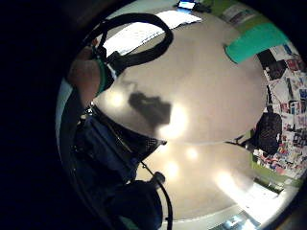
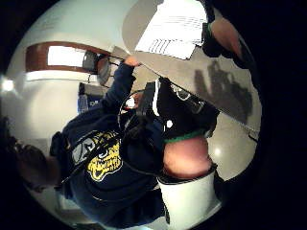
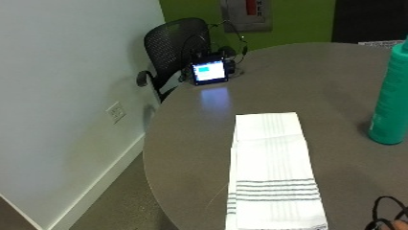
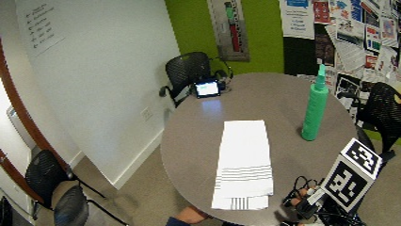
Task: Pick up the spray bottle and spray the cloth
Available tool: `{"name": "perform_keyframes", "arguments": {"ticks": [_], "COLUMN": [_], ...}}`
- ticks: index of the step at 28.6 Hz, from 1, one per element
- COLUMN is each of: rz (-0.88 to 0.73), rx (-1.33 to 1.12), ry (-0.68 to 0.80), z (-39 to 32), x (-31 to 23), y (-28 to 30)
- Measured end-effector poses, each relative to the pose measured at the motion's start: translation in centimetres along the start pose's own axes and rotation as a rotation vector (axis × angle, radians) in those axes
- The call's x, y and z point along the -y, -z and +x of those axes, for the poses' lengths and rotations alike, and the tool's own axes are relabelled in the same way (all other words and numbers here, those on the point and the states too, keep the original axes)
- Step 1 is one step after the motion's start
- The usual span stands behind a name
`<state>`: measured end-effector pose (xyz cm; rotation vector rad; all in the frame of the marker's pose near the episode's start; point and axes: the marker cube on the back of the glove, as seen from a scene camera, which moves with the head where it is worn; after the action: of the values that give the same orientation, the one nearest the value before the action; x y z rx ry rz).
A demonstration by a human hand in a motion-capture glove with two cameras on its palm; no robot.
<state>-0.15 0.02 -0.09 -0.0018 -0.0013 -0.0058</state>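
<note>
A tall green spray bottle (image 4: 314, 110) stands upright on the right side of the round grey table (image 4: 188, 141); it also shows in the outside view (image 3: 390, 96) and in the little finger side palm view (image 1: 254, 43). A white cloth (image 4: 243, 162) with grey stripes lies flat and folded along the table's middle (image 3: 274, 167). My gloved right hand (image 4: 305, 197) hovers at the table's near right edge, well short of the bottle and right of the cloth. Its fingers are relaxed and hold nothing. The palm views show bare tabletop and the hand's shadow (image 1: 151, 108).
A small device with a lit screen (image 4: 207, 88) sits at the table's far edge, a black chair (image 4: 188, 70) behind it. Another black chair (image 4: 383, 110) stands at the right. The person's bare left hand (image 4: 188, 215) rests at the near edge.
</note>
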Motion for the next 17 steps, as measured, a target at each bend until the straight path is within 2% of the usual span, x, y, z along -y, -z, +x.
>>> {"name": "perform_keyframes", "arguments": {"ticks": [17], "rz": [0.002], "rx": [0.025], "ry": [0.001], "z": [-0.10], "x": [-0.15], "y": [0.02]}}
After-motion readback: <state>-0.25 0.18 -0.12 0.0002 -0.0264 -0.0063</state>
